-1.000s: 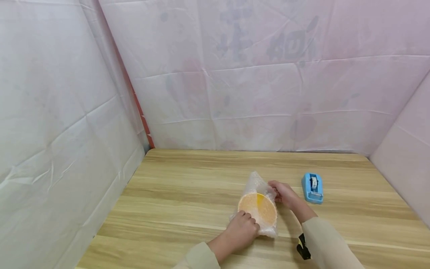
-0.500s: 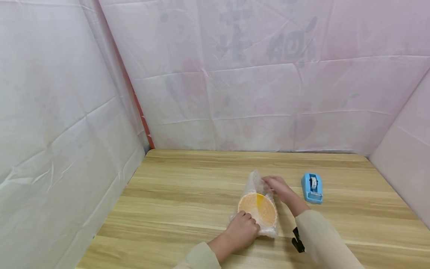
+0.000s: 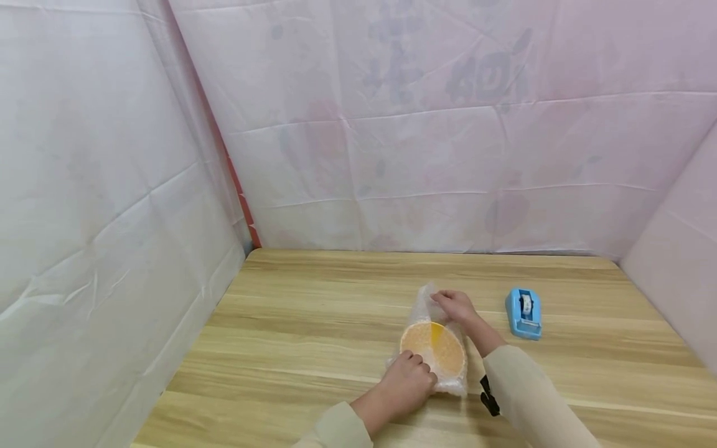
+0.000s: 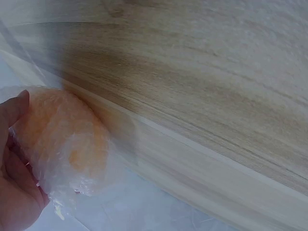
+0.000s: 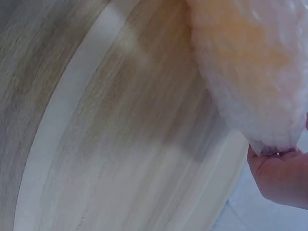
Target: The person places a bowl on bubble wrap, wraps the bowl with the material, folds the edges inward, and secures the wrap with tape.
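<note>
A round yellow-orange object [image 3: 416, 338] lies wrapped in clear bubble wrap [image 3: 420, 308] on the wooden table, its disc-like face showing through the film. My left hand [image 3: 404, 381] grips the near left side of the bundle. In the left wrist view the thumb [image 4: 18, 108] lies over the bubble wrap [image 4: 53, 159], with the other fingers partly hidden. My right hand [image 3: 456, 306] pinches the loose far part of the sheet, beyond the round object. The right wrist view shows the fingers of that hand [image 5: 281, 175] at a gathered corner of the wrap [image 5: 236, 91].
A blue tape dispenser [image 3: 523, 314] with a roll of tape stands on the table [image 3: 313, 305], right of the right hand. Pale cloth sheets [image 3: 358, 155] hang behind the table and along its sides. A black clip-like piece [image 3: 488, 396] shows beside the right sleeve.
My right hand has moved left and away from me, from the wrap's right edge to its far end, drawing the film inward. The left hand keeps its hold on the bundle.
</note>
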The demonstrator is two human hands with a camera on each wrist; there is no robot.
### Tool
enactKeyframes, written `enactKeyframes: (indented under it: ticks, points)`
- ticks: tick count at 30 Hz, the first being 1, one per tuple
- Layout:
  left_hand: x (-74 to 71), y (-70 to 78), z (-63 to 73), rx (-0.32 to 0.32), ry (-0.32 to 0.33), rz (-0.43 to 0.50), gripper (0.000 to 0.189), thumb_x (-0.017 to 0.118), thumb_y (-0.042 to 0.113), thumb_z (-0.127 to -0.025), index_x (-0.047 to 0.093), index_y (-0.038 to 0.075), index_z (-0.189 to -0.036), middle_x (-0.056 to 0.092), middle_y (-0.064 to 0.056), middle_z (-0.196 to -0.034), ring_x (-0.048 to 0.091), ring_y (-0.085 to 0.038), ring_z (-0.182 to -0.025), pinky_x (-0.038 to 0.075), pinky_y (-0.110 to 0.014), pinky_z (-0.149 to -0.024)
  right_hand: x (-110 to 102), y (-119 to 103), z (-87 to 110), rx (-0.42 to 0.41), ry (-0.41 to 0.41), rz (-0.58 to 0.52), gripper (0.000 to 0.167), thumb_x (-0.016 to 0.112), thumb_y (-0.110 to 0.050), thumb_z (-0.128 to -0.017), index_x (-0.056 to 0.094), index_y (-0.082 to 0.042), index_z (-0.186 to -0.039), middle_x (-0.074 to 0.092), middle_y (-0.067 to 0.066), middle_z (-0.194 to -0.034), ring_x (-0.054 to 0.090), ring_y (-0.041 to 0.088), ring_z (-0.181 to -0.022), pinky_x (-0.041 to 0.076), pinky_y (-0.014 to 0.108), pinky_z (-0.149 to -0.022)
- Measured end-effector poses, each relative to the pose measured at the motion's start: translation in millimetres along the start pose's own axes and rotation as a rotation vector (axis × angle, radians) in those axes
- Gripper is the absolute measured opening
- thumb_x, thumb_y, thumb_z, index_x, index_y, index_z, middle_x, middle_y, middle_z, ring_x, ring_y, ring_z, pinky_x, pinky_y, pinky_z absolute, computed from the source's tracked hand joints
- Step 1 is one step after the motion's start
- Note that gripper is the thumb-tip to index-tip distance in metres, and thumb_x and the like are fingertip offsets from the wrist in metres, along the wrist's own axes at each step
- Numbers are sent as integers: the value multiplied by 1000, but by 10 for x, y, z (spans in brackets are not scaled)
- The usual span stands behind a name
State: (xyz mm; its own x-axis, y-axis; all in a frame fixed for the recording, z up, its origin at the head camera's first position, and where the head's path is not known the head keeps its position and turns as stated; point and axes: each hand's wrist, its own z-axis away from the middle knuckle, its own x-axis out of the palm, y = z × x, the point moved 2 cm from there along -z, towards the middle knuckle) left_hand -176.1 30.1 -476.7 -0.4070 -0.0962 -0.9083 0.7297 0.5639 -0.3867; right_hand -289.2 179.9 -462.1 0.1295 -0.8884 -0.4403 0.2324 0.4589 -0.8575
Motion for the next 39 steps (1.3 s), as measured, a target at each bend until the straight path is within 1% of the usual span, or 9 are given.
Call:
enactKeyframes:
  ticks: [4,7,11,14,19,24,30,34,39]
  points:
    - [11,9,-4,8,1,-15,18,56,41,-88,66,31,-77,64,16,-74,52,-3,-68,36,-19,-65,8,-11,-2,-53,38,58,52,45,-26,-96,40,9,-134,41,30,-136,54,23,-87,52,28,-69]
    - [-4,10,-2,12,10,-27,19,55,41,-89,66,31,-77,63,16,-74,52,-3,-67,35,-19,-64,15,-41,-16,-119,78,141,46,47,-25,-95,49,5,-130,47,28,-132,56,27,-84,50,30,-64]
    - [-23,3,5,13,16,-32,18,55,41,-89,66,32,-78,64,17,-75,52,-2,-68,35,-18,-64,42,-75,-56,-210,119,193,37,47,-19,-96,55,4,-124,51,27,-128,56,41,-102,50,41,-80]
    - [-28,-3,7,17,19,-34,18,55,41,-89,66,32,-78,64,17,-75,52,-1,-68,34,-18,-64,71,-78,-87,-252,143,170,33,46,-12,-96,57,7,-119,55,28,-124,52,42,-113,47,47,-90]
    - [0,-1,0,28,28,-33,20,53,43,-89,67,32,-80,63,17,-75,52,-1,-68,34,-18,-62,112,-98,-105,-302,195,181,27,50,-10,-93,61,10,-107,62,27,-107,59,35,-95,50,43,-82]
    - [36,2,-3,29,35,-37,19,54,42,-89,67,32,-80,64,17,-75,53,-1,-68,35,-18,-63,124,-193,-81,-370,256,350,24,57,-17,-90,67,4,-94,66,17,-83,56,21,-68,47,31,-62]
    - [23,3,0,35,50,-50,20,53,44,-89,67,33,-81,64,17,-76,53,-1,-69,36,-19,-64,137,-268,-55,-353,264,598,34,56,-25,-91,64,-1,-112,64,9,-67,38,12,-48,29,24,-42]
    - [19,1,7,36,58,-66,20,53,43,-89,67,32,-80,64,17,-75,53,-2,-69,36,-19,-63,154,-271,-39,-426,315,629,28,56,-19,-91,66,-3,-112,69,15,-78,48,16,-52,36,28,-42]
    - [27,0,9,31,54,-64,19,54,43,-89,67,33,-80,64,17,-75,53,-2,-68,35,-20,-63,177,-247,-41,-591,320,478,19,57,0,-87,67,8,-102,68,24,-98,64,28,-73,54,41,-65]
